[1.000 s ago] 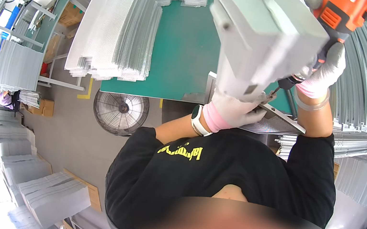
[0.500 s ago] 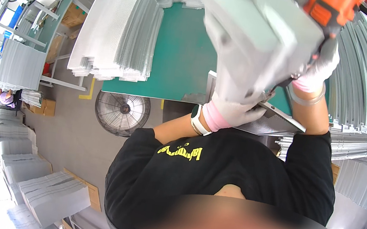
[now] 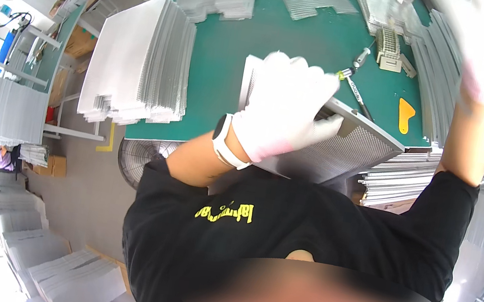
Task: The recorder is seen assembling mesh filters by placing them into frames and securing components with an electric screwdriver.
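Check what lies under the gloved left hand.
The left hand rests on a flat grey mesh-faced panel lying on the green table. The panel's part beneath the glove is covered.

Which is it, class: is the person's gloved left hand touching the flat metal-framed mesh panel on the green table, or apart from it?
Touching. The head view shows the left hand lying flat on the mesh panel, fingers over its upper frame edge.

A single view, from a fisheye camera worn on the person's head, looks steeply down over the black shirt (image 3: 306,226) at the green table (image 3: 230,66) just ahead. It sits close to the left hand (image 3: 284,110). Straight edges bend near the round rim, where the floor (image 3: 82,188) shows at the left.
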The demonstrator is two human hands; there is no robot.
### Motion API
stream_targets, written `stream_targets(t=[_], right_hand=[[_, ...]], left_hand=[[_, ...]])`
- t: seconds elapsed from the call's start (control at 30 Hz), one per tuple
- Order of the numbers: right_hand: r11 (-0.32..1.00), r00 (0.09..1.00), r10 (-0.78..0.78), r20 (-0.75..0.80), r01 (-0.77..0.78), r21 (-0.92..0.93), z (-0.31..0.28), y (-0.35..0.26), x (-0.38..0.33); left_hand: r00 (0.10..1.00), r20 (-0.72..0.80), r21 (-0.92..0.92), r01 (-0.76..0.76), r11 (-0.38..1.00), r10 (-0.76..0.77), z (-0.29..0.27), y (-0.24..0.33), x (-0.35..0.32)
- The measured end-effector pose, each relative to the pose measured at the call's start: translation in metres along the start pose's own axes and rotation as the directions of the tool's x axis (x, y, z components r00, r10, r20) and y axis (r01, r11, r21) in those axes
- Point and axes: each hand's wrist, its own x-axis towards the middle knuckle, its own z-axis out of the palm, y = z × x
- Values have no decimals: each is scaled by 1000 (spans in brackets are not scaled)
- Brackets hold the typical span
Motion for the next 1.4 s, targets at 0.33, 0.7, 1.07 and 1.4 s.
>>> stream_targets(t=[0.33, 0.7, 1.07, 1.4], right_hand=[[705, 672, 681, 293, -709, -14, -88, -23, -179], [556, 875, 413, -252, -461, -692, -360, 106, -183], [158, 585, 777, -233, -540, -827, -441, 195, -210], [416, 883, 407, -234, -407, -813, -134, 51, -111]], left_hand=[[879, -360, -661, -476, 580, 311, -40, 25, 70], [826, -555, -803, -563, 195, 100, -50, 32, 27], [861, -484, -693, -485, 533, 155, -51, 6, 51], [906, -404, -501, -337, 797, 129, -78, 8, 1]])
